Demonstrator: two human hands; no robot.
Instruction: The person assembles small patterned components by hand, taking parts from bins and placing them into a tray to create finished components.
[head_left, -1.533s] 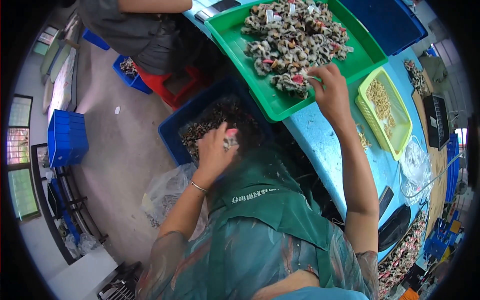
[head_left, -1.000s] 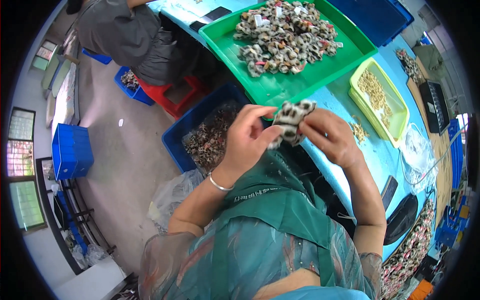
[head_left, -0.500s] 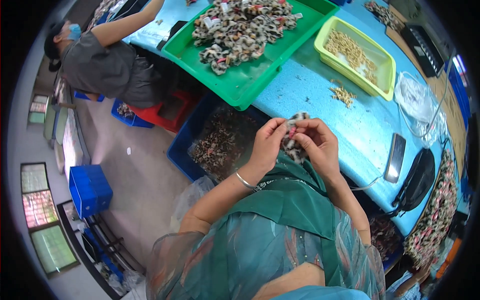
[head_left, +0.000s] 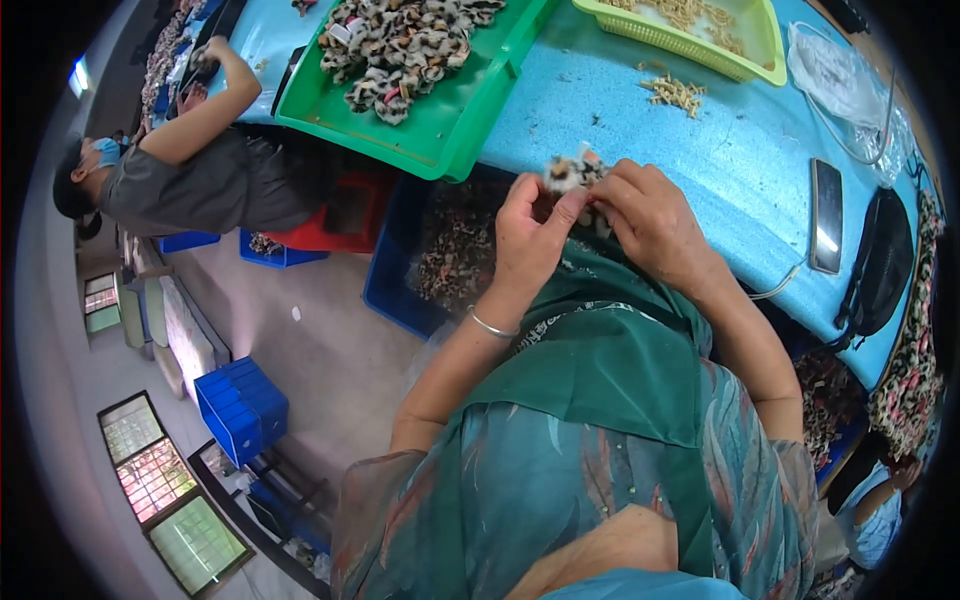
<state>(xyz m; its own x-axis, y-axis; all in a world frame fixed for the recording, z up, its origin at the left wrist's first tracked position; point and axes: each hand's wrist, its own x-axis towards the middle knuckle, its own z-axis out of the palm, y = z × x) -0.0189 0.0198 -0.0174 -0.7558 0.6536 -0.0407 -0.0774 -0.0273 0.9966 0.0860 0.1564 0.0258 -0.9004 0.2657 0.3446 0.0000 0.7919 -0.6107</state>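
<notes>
Above my lap, at the table's near edge, I have a small furry plush piece [head_left: 577, 172] with black, white and tan spots. My left hand [head_left: 533, 232] is closed on its left side, thumb pressed against the fur. From the right, my right hand [head_left: 652, 215] pinches the same piece with bent fingers that hide its lower part. A bit of pink shows at its top. Beyond my hands, a green tray [head_left: 440, 145] holds a heap of similar spotted pieces.
A yellow basket [head_left: 690, 55] of small tan pieces stands at the back, with a loose tan pile [head_left: 672, 93] before it. To the right lie a phone [head_left: 826, 215], a black pouch [head_left: 884, 262] and clear plastic bags [head_left: 840, 75]. A blue bin [head_left: 390, 270] stands below left; a co-worker [head_left: 200, 190] sits beyond.
My view has shifted, so the tray and basket sit higher in the picture. The plush piece has turned between my fingers, and its pink part shows less. The co-worker's arm has moved.
</notes>
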